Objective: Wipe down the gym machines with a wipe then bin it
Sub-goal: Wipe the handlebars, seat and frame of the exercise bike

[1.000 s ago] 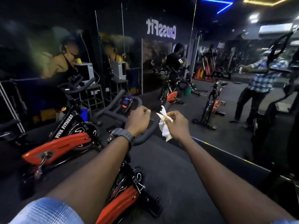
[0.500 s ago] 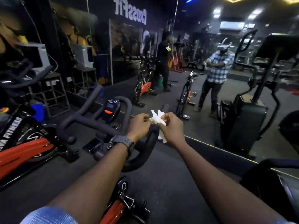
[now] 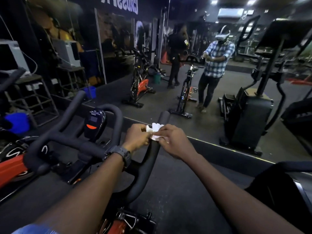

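Note:
A small white wipe (image 3: 155, 130) is held between both hands just above the right handlebar (image 3: 152, 159) of the black and orange spin bike (image 3: 94, 146) in front of me. My left hand (image 3: 137, 138), with a dark watch on its wrist, pinches the wipe's left side. My right hand (image 3: 172, 141) pinches its right side. The bike's small console (image 3: 94, 123) with an orange button stands to the left of my hands.
A wall mirror (image 3: 194, 78) ahead reflects me, another person, spin bikes and an elliptical trainer (image 3: 249, 115). A second orange bike (image 3: 10, 164) stands at the left. A blue bucket (image 3: 16, 122) and metal stands sit by the left wall. Dark machine parts lie at the lower right.
My view has swung right and closer to the handlebar. Both hands have come together over the right handlebar, and the wipe now sits lower and more bunched between them.

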Demonstrator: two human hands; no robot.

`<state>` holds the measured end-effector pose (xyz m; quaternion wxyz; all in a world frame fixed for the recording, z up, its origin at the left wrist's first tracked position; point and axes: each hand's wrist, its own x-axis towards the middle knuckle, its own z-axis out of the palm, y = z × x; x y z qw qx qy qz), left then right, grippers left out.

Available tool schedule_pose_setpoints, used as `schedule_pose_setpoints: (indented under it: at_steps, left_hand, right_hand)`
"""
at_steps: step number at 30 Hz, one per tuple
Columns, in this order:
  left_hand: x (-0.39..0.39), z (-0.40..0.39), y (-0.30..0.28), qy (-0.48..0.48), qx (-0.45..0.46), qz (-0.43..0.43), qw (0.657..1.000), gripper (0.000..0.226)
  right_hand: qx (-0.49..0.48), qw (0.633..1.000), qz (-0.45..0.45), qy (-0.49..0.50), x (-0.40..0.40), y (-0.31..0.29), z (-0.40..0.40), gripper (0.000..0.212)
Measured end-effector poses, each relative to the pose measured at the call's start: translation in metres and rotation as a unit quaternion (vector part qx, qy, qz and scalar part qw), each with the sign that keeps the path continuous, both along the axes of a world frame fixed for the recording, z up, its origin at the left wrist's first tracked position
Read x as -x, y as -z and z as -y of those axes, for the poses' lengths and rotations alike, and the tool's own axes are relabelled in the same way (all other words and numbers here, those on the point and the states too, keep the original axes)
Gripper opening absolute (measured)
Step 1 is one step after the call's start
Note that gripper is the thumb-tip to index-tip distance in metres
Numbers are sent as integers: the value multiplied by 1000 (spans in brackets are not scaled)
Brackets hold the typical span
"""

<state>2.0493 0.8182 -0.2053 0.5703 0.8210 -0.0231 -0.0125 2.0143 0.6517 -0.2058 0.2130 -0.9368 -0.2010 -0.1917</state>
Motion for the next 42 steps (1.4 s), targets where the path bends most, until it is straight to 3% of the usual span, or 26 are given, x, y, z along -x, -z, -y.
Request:
schedule_pose_setpoints:
  at_steps: [5, 7, 9, 12, 17, 20, 22, 27, 31, 33, 35, 38, 42]
  left_hand:
    - [-4, 4, -1, -25, 35, 4, 999, 7]
    - [-3, 4, -1, -32, 51, 6, 998, 23]
    - [-1, 3, -3, -26, 75, -5, 997, 31]
    - [3, -2, 0, -4, 76, -7, 997, 19]
    - [12, -15, 15, 35, -36, 24, 998, 23]
    - [14, -20, 25, 51, -27, 21, 998, 22]
    - [17, -19, 27, 42, -15, 12, 999, 17]
    - [27, -15, 28, 21, -111, 79, 990, 29]
    - [27, -15, 24, 35, -146, 97, 984, 13]
    - [26, -12, 15, 31, -141, 101, 984, 15]
    - [24, -5, 4, 31, -113, 99, 988, 18]
    - [21, 8, -12, 43, -108, 102, 988, 15]
    - [18, 14, -11, 13, -122, 114, 986, 15]
  right_hand:
    - [-44, 997, 32, 55, -27, -15, 2, 22]
    - [-45, 995, 44, 80, -31, -20, -4, 21]
    - [-18, 993, 64, 99, -30, -19, -12, 20]
    - [43, 992, 94, 75, -12, 1, -15, 24]
    - [123, 987, 99, -1, 26, 29, -15, 34]
    - [177, 976, 123, -15, 10, 10, -11, 27]
    - [178, 974, 137, 22, -11, -17, -9, 34]
    - [152, 983, 59, 85, -19, -26, -19, 27]
    - [172, 982, 76, -13, 21, 5, -14, 52]
    - [193, 975, 108, -33, 10, -4, -10, 37]
    - [186, 977, 104, 30, -14, -25, -8, 33]
    - [201, 974, 46, 91, -43, -47, -8, 40]
    - [183, 981, 42, 48, -14, -19, -8, 52]
